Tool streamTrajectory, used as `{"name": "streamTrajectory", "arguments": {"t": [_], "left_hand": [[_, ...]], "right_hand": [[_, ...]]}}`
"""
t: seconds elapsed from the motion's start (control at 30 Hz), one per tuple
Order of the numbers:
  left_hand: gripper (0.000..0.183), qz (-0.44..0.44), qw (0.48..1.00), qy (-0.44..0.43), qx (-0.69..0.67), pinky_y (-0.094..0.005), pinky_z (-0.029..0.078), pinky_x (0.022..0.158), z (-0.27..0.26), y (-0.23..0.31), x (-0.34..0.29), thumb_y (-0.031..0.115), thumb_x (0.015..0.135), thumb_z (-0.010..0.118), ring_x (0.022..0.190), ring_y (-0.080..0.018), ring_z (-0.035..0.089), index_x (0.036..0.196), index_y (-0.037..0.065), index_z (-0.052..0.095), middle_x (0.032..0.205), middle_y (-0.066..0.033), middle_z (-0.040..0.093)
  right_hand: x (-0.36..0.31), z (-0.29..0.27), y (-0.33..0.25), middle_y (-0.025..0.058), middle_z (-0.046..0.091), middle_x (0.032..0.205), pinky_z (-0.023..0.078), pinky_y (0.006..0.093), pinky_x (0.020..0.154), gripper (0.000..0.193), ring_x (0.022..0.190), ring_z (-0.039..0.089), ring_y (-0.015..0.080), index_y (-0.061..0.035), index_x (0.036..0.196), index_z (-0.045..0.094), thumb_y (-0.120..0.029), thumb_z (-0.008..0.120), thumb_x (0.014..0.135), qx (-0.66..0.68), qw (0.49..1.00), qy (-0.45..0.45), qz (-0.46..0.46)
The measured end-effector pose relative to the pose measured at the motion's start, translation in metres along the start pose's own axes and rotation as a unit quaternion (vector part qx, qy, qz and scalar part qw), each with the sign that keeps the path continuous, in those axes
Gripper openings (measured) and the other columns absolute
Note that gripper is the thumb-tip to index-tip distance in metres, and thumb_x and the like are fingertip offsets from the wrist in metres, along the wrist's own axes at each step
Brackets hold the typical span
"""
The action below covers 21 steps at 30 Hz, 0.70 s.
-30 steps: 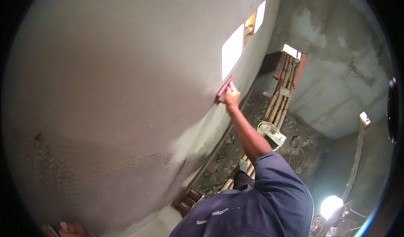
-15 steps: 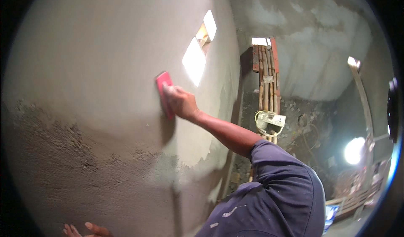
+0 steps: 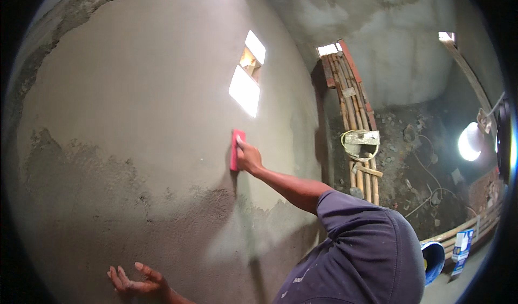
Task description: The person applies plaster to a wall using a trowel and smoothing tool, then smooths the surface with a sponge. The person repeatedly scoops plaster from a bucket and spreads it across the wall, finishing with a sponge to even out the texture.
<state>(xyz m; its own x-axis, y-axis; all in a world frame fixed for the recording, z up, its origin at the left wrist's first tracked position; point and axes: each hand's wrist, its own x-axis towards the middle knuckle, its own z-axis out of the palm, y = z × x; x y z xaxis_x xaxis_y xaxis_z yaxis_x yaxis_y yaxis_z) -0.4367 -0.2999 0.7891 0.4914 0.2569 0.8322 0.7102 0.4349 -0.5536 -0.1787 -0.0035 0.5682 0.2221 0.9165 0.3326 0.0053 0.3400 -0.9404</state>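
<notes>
My right hand (image 3: 250, 157) is wrapped round a pinkish-red plastering float (image 3: 234, 152), its face against the grey plastered wall (image 3: 145, 104). The float stands nearly upright below two bright diamond-shaped openings (image 3: 245, 90). Above and left of it the plaster looks smooth; below, a darker, rougher band (image 3: 102, 207) runs across the wall. At the lower left, my left hand (image 3: 139, 282) has its fingers spread and curved, holding nothing. It is close to the rough part of the wall; whether it touches I cannot tell.
Bamboo poles (image 3: 350, 109) form a platform at the right, with a pail (image 3: 360, 145) on them. Rubble and a cable lie on the floor (image 3: 404, 169) below. A bright lamp (image 3: 470, 142) shines at far right. A blue bucket (image 3: 433, 262) and a blue-white box (image 3: 462, 247) stand lower right.
My right hand and the float have moved down the wall, away from beside the openings. More of my left hand has come into view. The view has shifted, showing the wall's rough upper-left edge.
</notes>
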Motion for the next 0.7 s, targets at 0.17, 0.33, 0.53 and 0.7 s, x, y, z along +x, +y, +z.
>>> {"name": "streamTrajectory", "arguments": {"t": [0.17, 0.33, 0.53, 0.7], "left_hand": [[0.037, -0.005, 0.999, 0.028, -0.024, -0.0483, 0.048, 0.089, 0.009, 0.015, -0.001, 0.030, 0.098, 0.046, 0.109, -0.0334, 0.060, 0.120, 0.001, 0.047, 0.124, -0.0231, 0.054], [0.037, -0.007, 1.000, 0.016, -0.015, -0.0504, 0.048, 0.090, 0.006, 0.004, -0.013, 0.030, 0.098, 0.047, 0.110, -0.0331, 0.060, 0.120, 0.001, 0.047, 0.122, -0.0206, 0.056], [0.047, -0.024, 1.000, -0.009, 0.010, -0.0547, 0.045, 0.093, 0.008, 0.019, -0.006, 0.030, 0.096, 0.046, 0.116, -0.0354, 0.057, 0.134, 0.003, 0.041, 0.126, -0.0211, 0.053], [0.047, 0.007, 0.996, 0.052, -0.072, -0.0497, 0.053, 0.088, 0.021, 0.005, -0.013, 0.029, 0.098, 0.047, 0.116, -0.0403, 0.055, 0.131, -0.004, 0.039, 0.125, -0.0297, 0.050]], "right_hand": [[0.015, 0.045, -0.085, 0.0145, 0.064, 0.092, 0.054, 0.0408, 0.067, 0.030, 0.080, 0.065, 0.0320, -0.0183, 0.118, 0.060, -0.012, 0.056, 0.089, -0.080, 0.957, 0.036, -0.275], [-0.046, 0.031, -0.020, 0.0123, 0.066, 0.100, 0.056, 0.0428, 0.063, 0.042, 0.080, 0.067, 0.0350, -0.0238, 0.133, 0.050, -0.017, 0.055, 0.092, -0.131, 0.919, -0.023, -0.370], [0.096, 0.000, -0.051, 0.0136, 0.066, 0.086, 0.050, 0.0368, 0.058, 0.023, 0.079, 0.068, 0.0261, -0.0174, 0.104, 0.067, -0.029, 0.049, 0.098, -0.035, 0.996, 0.083, 0.001], [-0.006, 0.034, -0.038, 0.0106, 0.068, 0.093, 0.056, 0.0329, 0.069, 0.033, 0.087, 0.068, 0.0242, -0.0228, 0.121, 0.063, -0.016, 0.060, 0.088, -0.153, 0.904, 0.027, -0.397]]}}
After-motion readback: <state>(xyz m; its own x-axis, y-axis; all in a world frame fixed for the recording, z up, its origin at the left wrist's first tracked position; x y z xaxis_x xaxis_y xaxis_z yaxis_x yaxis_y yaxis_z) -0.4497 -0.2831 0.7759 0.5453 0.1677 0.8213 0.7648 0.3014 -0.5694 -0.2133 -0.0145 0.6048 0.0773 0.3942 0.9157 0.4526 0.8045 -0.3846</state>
